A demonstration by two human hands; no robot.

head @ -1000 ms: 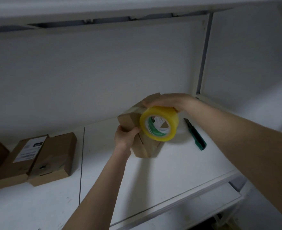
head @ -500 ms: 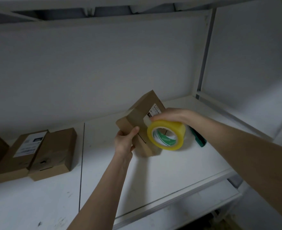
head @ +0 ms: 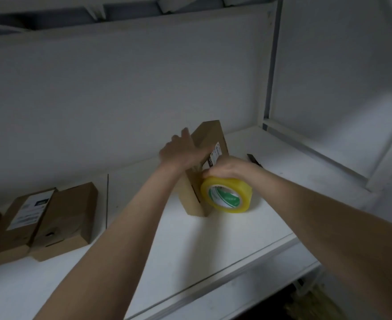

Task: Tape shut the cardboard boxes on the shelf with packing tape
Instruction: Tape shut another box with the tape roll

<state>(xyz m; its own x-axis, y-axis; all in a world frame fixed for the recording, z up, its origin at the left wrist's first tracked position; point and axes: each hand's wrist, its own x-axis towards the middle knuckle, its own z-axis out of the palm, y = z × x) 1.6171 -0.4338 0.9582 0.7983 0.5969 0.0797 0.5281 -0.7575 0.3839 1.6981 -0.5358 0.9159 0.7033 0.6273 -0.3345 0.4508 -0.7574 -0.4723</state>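
A small brown cardboard box [head: 210, 139] stands on end on the white shelf [head: 213, 245], tilted back, with a white label on its right face. My left hand [head: 181, 151] lies flat against the box's upper left face with straight fingers. My right hand [head: 227, 168] grips the top of a yellow roll of packing tape [head: 227, 195], which sits against the box's lower right side.
Two more brown boxes [head: 65, 220] lie flat at the left of the shelf, one with a white label [head: 32, 209], and a third is cut off at the left edge. A dark utility knife [head: 255, 159] lies behind my right wrist. A shelf post [head: 271, 65] rises at the right.
My left hand has moved from the box's lower left edge up to its upper face. The box now stands more upright and the tape roll has dropped lower beside it.
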